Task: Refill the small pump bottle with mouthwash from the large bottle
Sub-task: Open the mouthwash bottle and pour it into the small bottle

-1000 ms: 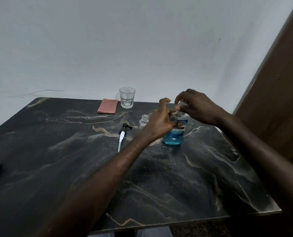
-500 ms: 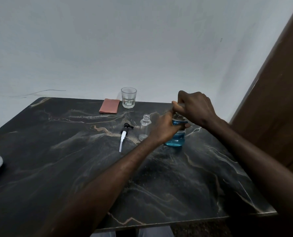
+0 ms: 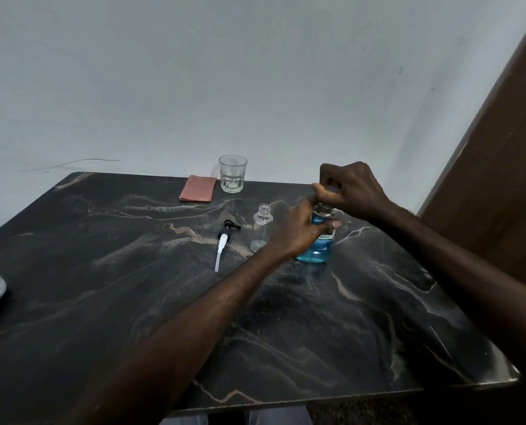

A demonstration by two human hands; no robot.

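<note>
Two hands grip the rounded blue mouthwash bottle (image 3: 318, 251) — left hand (image 3: 298, 231) mid-body, right hand (image 3: 352, 191) curled over top.

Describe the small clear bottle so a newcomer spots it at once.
On the dark marble table, find the blue mouthwash bottle. Just left of it stands the small bottle: clear, narrow-necked, uncapped, unlike the wider drinking glass farther back.

A dark marble table (image 3: 102, 302) with pale veins stands at a plain white wall (image 3: 224, 72). At the right is a brown wooden panel (image 3: 501, 164).
</note>
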